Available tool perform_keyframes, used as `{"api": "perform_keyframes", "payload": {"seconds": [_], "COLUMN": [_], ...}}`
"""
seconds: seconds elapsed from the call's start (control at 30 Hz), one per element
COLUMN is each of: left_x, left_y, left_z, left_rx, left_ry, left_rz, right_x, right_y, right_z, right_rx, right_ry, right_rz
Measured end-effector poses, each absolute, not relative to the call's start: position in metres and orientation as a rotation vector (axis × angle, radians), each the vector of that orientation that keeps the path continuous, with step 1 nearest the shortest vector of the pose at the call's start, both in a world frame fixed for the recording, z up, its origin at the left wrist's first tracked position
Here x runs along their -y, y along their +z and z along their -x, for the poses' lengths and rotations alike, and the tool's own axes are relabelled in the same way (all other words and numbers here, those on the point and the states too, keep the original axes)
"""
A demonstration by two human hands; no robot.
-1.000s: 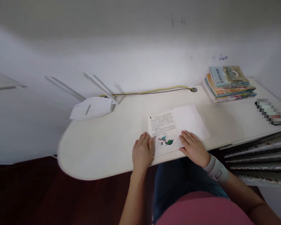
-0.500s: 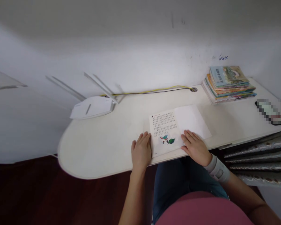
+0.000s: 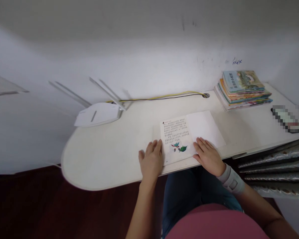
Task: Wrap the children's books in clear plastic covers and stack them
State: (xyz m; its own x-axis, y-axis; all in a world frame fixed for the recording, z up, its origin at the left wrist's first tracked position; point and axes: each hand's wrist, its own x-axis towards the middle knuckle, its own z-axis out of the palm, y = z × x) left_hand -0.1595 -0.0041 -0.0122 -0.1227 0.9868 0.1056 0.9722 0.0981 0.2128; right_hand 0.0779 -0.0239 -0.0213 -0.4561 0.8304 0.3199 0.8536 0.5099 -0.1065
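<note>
An open book (image 3: 174, 132) lies near the front edge of the white table (image 3: 102, 152). Its left page carries printed text and a small picture of an insect and a green leaf; the right page looks blank. My left hand (image 3: 151, 159) rests at the book's left edge, fingers slightly spread. Flat on the lower part of the right page, near the fold, lies my right hand (image 3: 208, 156), with its thumb apart from the fingers. A grey band circles my right wrist.
A white router (image 3: 98, 114) with antennas stands at the back left. Yellow and black cables run along the wall to a hole in the table. At the back right are stacked books (image 3: 243, 89), with a partly blurred phone (image 3: 287, 119) beside them.
My left hand and the left page have shifted slightly to the right. My right hand has hardly moved.
</note>
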Motion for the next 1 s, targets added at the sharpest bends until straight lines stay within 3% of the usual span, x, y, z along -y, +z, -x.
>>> {"api": "perform_keyframes", "payload": {"seconds": [0.67, 0.87, 1.0], "left_x": [0.005, 0.002, -0.002], "left_y": [-0.007, -0.002, -0.011], "left_z": [0.157, 0.136, 0.112], "left_rx": [-2.310, -1.997, -1.750], "left_ry": [0.300, 0.780, 0.882], "left_rz": [-2.086, -2.195, -2.135], "right_x": [0.022, 0.023, 0.023], "right_y": [-0.023, -0.024, -0.025], "right_z": [-0.083, -0.083, -0.083], "right_rx": [2.420, 2.419, 2.410], "right_ry": [-0.106, -0.121, -0.104], "right_rz": [1.415, 1.418, 1.418]}}
